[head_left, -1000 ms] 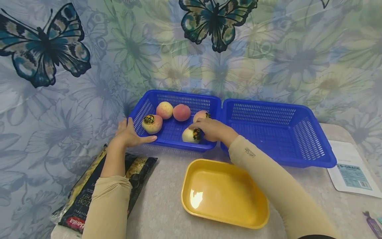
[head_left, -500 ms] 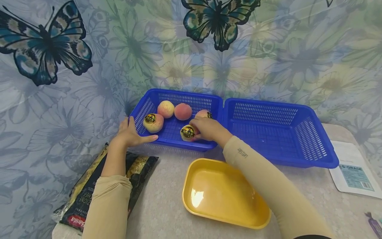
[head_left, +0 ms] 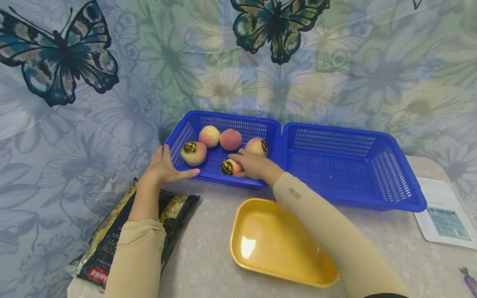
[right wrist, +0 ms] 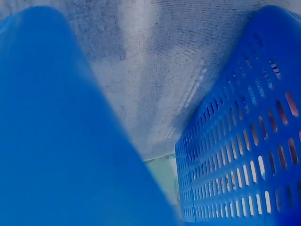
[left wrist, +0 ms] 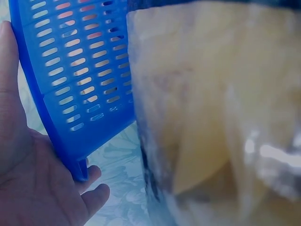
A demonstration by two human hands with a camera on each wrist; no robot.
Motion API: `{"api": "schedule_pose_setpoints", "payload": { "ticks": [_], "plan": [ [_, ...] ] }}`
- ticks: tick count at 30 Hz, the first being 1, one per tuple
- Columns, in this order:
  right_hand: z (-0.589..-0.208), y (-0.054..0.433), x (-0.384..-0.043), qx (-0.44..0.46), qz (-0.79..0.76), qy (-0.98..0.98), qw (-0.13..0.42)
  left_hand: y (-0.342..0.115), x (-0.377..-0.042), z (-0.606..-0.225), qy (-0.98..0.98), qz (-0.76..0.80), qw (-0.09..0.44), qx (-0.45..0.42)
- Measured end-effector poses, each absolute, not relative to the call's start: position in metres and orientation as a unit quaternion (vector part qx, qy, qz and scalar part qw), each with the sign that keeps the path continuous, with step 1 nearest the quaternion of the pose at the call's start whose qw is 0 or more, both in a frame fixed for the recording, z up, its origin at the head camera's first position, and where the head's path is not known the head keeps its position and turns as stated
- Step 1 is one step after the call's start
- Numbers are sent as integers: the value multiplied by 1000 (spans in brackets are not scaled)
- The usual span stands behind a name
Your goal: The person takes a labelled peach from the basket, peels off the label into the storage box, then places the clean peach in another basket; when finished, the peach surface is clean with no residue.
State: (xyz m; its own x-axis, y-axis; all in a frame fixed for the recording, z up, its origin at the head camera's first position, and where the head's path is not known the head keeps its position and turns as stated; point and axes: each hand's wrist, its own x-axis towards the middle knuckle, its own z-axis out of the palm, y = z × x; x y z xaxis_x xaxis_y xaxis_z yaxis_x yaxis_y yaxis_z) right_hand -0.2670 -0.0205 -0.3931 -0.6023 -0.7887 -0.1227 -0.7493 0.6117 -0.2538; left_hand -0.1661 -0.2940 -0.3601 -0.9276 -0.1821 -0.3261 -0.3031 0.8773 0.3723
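In the head view, several peaches lie in the left blue basket (head_left: 238, 180). My right hand (head_left: 257, 166) reaches over its front right part and holds a peach (head_left: 227, 167) with a round black-and-gold sticker, low in the basket. Just behind the hand sits another stickered peach (head_left: 256, 147). A redder peach (head_left: 230, 139), a pale one (head_left: 209, 136) and a stickered one (head_left: 193, 154) stand further left. My left hand (head_left: 164, 167) spreads at the basket's left front corner, its thumb along the front rim. The left wrist view shows this hand (left wrist: 33, 174) against the slotted wall.
A second blue basket (head_left: 335, 198) adjoins on the right. The yellow tray (head_left: 283, 244) stands in front, under my right forearm. A black-and-gold pasta bag (head_left: 108, 248) lies beneath my left arm. At the right are a white pouch (head_left: 443, 207) and a small purple wrapper (head_left: 470, 283).
My right hand has shifted slightly left, and the peach in it has turned so its sticker faces forward and left. The left hand stays at the basket corner.
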Motion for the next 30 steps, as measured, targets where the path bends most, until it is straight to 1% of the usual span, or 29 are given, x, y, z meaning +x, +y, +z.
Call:
{"api": "schedule_pose_setpoints", "payload": {
  "ticks": [4,9,11,19,25,30],
  "plan": [
    [-395,-24,-267,-436,-96,886,124,-295,-164,-359,957,217,146,-128],
    [-398,-28,-268,-431,-131,879,158,-296,-164,-359,957,218,143,-127],
    [-400,-29,-269,-429,-136,878,162,-295,-165,-360,957,218,142,-126],
    [-390,-25,-270,-412,-145,888,145,-295,-167,-361,958,218,141,-122],
    [-371,-18,-270,-396,-237,876,141,-296,-167,-363,958,222,136,-123],
    [-359,-8,-266,-369,-273,877,141,-295,-166,-363,958,222,136,-122]
  ]
}}
